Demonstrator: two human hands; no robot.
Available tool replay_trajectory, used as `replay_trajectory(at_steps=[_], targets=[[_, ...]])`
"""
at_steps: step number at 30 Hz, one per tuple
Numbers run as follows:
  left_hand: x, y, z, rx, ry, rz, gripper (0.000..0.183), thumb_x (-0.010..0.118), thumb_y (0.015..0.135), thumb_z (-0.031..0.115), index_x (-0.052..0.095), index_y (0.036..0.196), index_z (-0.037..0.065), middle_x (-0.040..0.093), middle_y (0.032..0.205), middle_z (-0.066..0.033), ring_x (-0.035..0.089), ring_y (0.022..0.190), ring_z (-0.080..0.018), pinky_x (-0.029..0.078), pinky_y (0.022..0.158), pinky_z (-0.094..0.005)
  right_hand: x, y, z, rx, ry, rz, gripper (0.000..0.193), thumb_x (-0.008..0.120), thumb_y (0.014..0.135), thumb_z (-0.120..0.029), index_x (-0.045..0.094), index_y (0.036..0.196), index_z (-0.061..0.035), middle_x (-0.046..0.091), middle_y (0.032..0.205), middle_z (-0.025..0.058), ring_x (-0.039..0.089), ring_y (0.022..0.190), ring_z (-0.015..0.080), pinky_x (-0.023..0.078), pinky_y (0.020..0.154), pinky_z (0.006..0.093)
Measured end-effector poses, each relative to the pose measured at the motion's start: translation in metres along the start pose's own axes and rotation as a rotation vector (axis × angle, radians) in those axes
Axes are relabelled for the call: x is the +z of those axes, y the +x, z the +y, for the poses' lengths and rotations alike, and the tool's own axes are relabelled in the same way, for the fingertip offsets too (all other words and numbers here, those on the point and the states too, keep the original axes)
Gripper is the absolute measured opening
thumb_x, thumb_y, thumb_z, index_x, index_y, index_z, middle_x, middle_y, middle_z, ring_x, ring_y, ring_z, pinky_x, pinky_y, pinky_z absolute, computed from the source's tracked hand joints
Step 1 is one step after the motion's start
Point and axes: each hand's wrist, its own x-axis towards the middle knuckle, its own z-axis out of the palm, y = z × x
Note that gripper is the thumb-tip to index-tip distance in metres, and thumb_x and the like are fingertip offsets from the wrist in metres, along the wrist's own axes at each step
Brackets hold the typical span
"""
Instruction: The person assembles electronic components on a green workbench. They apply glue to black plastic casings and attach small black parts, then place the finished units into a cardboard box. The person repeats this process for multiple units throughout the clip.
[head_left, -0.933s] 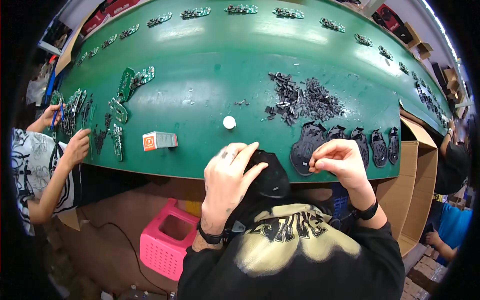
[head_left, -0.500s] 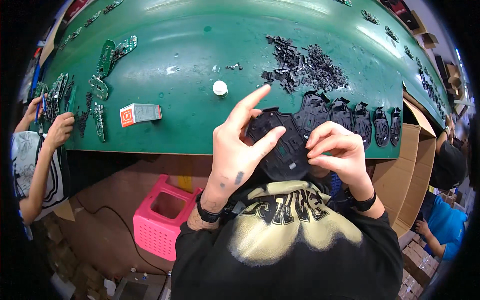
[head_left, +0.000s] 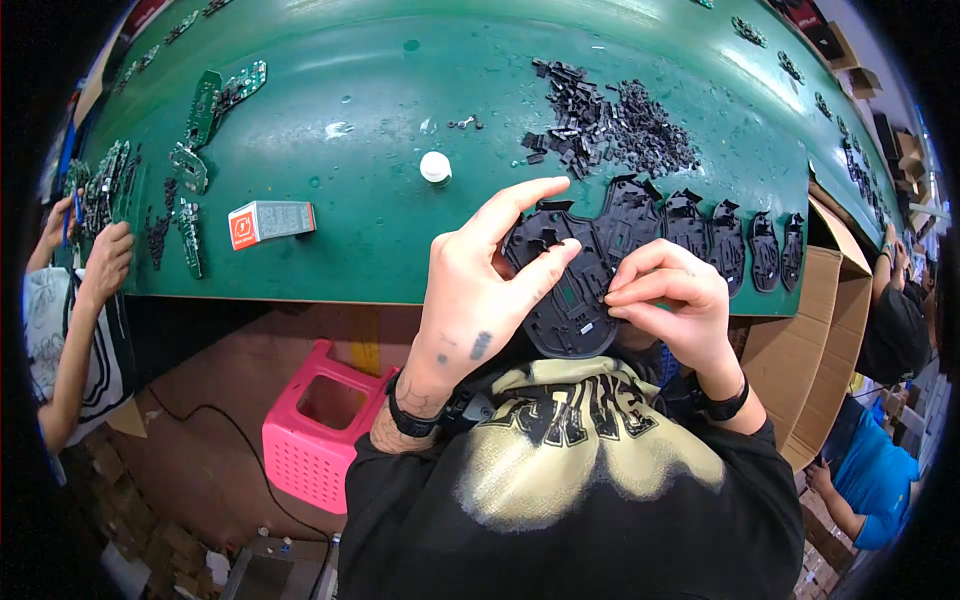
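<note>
A black molded plastic shell (head_left: pixel 570 315) with ribs and cut-outs inside is held in front of my chest, at the table's near edge. My left hand (head_left: pixel 475 285) grips its left side, thumb over the inner face and index finger stretched past the top. The other left fingers are mostly hidden. By the shell's right edge, my right hand (head_left: pixel 672 297) is closed in a pinch; whatever is between its fingertips is too small to make out. Several similar black shells (head_left: pixel 685 225) lie in a row to the right. Beyond them is a pile of small black plastic parts (head_left: pixel 610 120).
A white round cap (head_left: pixel 435 167) and a small orange-and-grey box (head_left: pixel 270 222) stand on the green table (head_left: pixel 370 265). Green circuit boards (head_left: pixel 205 110) lie left, near a co-worker's hands (head_left: pixel 108 260). A pink stool (head_left: pixel 315 450) and cardboard box (head_left: pixel 805 350) flank me.
My left index finger and thumb have shifted slightly right over the shell. The right hand stays pinched at its edge. The table items at left appear slightly further left as the view shifts.
</note>
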Motion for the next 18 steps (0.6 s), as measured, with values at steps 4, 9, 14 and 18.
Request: replay_trajectory(at_steps=[4, 9, 14, 18], targets=[[0.001, 0.001, -0.003, 0.023, 0.004, -0.011, 0.044, 0.071, 0.080, -0.004, 0.060, 0.123, -0.001, 0.062, 0.114, -0.0040, 0.058, 0.096, -0.0066, 0.048, 0.081, -0.0203, -0.001, 0.000, 0.000, -0.007, -0.051, -0.005, 0.016, 0.075, 0.072, 0.004, 0.071, 0.086, -0.0047, 0.065, 0.088, 0.0058, 0.065, 0.080, 0.0162, 0.054, 0.069, 0.0268], [0.002, -0.001, -0.002, -0.029, -0.037, -0.028, 0.044, 0.070, 0.080, -0.006, 0.060, 0.123, -0.002, 0.062, 0.115, -0.0043, 0.058, 0.096, -0.0061, 0.048, 0.082, -0.0200, -0.001, 0.002, -0.009, 0.015, -0.139, -0.054, 0.015, 0.073, 0.073, 0.005, 0.066, 0.085, -0.0024, 0.063, 0.090, 0.0058, 0.065, 0.080, 0.0165, 0.055, 0.068, 0.0269], [0.004, -0.005, -0.009, -0.024, -0.088, -0.025, 0.043, 0.069, 0.081, -0.007, 0.059, 0.123, -0.003, 0.061, 0.116, -0.0044, 0.058, 0.096, -0.0062, 0.048, 0.083, -0.0205, -0.003, 0.009, -0.020, 0.129, -0.116, -0.187, 0.013, 0.069, 0.077, 0.005, 0.059, 0.084, 0.0004, 0.057, 0.091, 0.0069, 0.063, 0.077, 0.0157, 0.055, 0.066, 0.0272], [0.000, -0.009, -0.016, -0.016, -0.143, -0.033, 0.043, 0.068, 0.081, -0.007, 0.058, 0.123, -0.003, 0.060, 0.116, -0.0046, 0.058, 0.098, -0.0073, 0.048, 0.084, -0.0222, -0.004, 0.024, -0.025, 0.218, -0.100, -0.307, 0.017, 0.072, 0.076, 0.000, 0.057, 0.085, -0.0008, 0.056, 0.086, 0.0066, 0.062, 0.073, 0.0157, 0.054, 0.063, 0.0269]])
